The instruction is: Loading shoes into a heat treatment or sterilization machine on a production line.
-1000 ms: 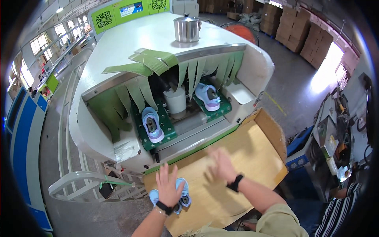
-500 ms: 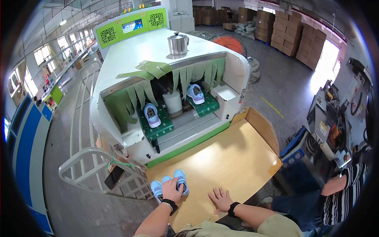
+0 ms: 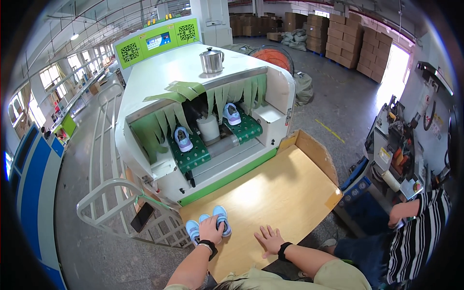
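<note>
Looking down from my head camera, my left hand (image 3: 211,229) grips two little blue shoes (image 3: 209,225) at the wooden tray's (image 3: 270,193) near edge. Both hands have pulled back. My right hand (image 3: 269,239) lies flat, fingers wide, holding nothing.

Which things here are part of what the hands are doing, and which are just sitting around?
Part of the work:
- left hand resting on the pair of blue shoes
- right hand flat on the wooden table
- two more shoes on the machine's green belts

Just lying about:
- metal pot on top of the machine
- phone on the railing
- cardboard boxes
- orange fan
</note>
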Demonstrator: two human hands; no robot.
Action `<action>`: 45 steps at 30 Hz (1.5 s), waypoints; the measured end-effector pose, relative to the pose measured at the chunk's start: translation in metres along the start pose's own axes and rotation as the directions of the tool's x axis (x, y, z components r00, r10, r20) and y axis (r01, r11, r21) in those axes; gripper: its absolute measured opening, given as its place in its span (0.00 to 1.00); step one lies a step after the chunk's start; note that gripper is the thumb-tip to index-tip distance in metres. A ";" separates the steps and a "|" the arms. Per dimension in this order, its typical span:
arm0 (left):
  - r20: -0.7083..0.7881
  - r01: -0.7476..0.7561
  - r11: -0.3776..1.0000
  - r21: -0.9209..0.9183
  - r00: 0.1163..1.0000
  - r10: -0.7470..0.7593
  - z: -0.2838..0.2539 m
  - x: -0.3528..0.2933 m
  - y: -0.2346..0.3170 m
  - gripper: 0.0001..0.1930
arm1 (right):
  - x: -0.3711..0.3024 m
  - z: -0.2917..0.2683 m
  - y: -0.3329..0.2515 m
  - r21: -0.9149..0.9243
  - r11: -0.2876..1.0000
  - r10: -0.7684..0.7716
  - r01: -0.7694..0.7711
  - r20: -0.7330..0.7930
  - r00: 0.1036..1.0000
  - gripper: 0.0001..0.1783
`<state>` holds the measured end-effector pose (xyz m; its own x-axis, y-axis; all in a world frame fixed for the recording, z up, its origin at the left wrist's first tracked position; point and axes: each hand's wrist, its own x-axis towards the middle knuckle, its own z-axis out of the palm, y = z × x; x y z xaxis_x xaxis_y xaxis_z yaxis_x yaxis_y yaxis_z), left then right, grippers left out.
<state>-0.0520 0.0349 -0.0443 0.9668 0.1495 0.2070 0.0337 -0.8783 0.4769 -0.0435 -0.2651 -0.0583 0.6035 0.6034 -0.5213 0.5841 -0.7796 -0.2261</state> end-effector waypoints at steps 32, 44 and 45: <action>0.300 0.216 0.947 0.236 0.911 -0.283 -0.006 0.009 0.046 0.52 | 0.171 -0.167 0.048 0.273 0.933 -0.060 0.234 -0.524 0.849 0.41; 0.133 0.069 0.980 0.185 0.987 -0.094 0.048 0.016 0.050 0.43 | 0.142 -0.079 0.000 0.621 0.722 0.187 0.305 -0.599 0.778 0.46; 0.122 0.065 0.980 0.187 0.989 -0.089 0.050 0.020 0.047 0.43 | 0.144 -0.082 0.001 0.678 0.663 0.210 0.319 -0.576 0.790 0.46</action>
<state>-0.0190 -0.0262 -0.0600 0.9837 0.1702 0.0585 0.1429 -0.9361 0.3213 0.0889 -0.1655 -0.0660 0.9120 0.4100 0.0149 0.2112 -0.4382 -0.8737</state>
